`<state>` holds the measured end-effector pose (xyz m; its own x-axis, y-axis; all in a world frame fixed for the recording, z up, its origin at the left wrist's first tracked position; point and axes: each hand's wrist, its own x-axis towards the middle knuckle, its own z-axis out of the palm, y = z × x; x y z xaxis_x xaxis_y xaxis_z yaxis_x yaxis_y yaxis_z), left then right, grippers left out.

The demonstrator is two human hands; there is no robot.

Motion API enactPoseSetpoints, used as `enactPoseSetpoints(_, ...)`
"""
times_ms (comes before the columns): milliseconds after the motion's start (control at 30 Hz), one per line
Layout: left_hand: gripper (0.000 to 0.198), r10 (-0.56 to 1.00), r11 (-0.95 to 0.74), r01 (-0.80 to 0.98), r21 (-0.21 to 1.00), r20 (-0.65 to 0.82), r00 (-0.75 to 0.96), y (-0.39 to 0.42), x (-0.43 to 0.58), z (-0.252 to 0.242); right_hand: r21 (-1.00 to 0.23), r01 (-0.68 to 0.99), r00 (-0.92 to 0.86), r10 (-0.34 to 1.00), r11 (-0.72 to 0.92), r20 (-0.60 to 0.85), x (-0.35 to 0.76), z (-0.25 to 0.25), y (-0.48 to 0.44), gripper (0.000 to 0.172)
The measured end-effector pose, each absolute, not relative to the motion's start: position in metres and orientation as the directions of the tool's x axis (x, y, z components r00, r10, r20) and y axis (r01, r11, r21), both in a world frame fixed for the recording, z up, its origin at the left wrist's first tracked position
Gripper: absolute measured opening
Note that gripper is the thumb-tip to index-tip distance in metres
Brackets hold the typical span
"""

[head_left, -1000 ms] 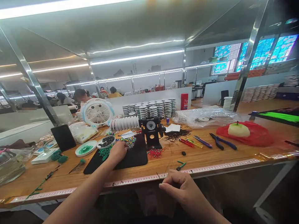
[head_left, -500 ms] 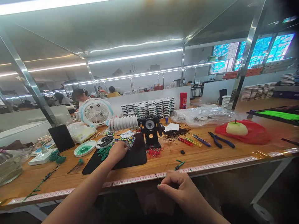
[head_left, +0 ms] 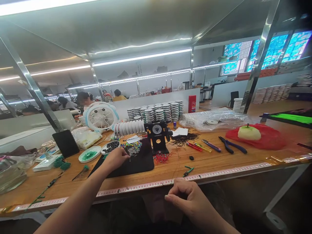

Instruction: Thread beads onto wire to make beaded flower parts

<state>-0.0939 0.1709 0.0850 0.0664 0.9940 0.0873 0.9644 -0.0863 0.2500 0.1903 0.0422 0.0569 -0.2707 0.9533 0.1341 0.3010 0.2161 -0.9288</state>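
My left hand (head_left: 118,159) is over the black mat (head_left: 143,164), its thumb and fingers pinched together. The fingertips are beside a pile of silvery beads (head_left: 134,150), with multicoloured beads (head_left: 138,144) behind. Whatever they pinch is too small to make out. A white dish of black beads (head_left: 110,147) lies just behind this hand. My right hand (head_left: 186,196) hovers in front of the table edge, thumb and forefinger closed. A very thin line, seemingly a thread (head_left: 175,175), rises from its fingertips over the tabletop.
A black stand with a dial (head_left: 157,130) carries white spools (head_left: 129,127) behind the mat. Stacked spools (head_left: 159,113) stand farther back. Pliers (head_left: 231,145), a cutter (head_left: 211,145) and a peeled fruit (head_left: 249,132) lie right. A dish of green beads (head_left: 89,154) sits left.
My left hand has drawn back slightly toward the left, away from the bead pile, uncovering more silvery beads. My right hand stays nearly still, pinched. The view has shifted slightly.
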Motion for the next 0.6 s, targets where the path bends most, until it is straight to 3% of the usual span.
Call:
enactPoseSetpoints(133,0.022,0.997,-0.054,0.965,0.257,0.071,0.037,0.163,-0.096,0.076,-0.925,0.307,-0.278,0.950,0.225,0.140,0.188,0.056,0.042,0.017)
enactPoseSetpoints(333,0.023,0.986,0.002,0.970,0.242,0.162,-0.042,0.178,-0.098,0.066,-0.933,0.291,-0.270,0.954,0.211,0.131,0.186,0.057,0.041,0.018)
enactPoseSetpoints(600,0.023,0.991,0.074,0.985,0.153,0.098,-0.090,0.198,-0.095,0.063,-0.924,0.309,-0.279,0.951,0.223,0.137,0.184,0.056,0.043,0.019)
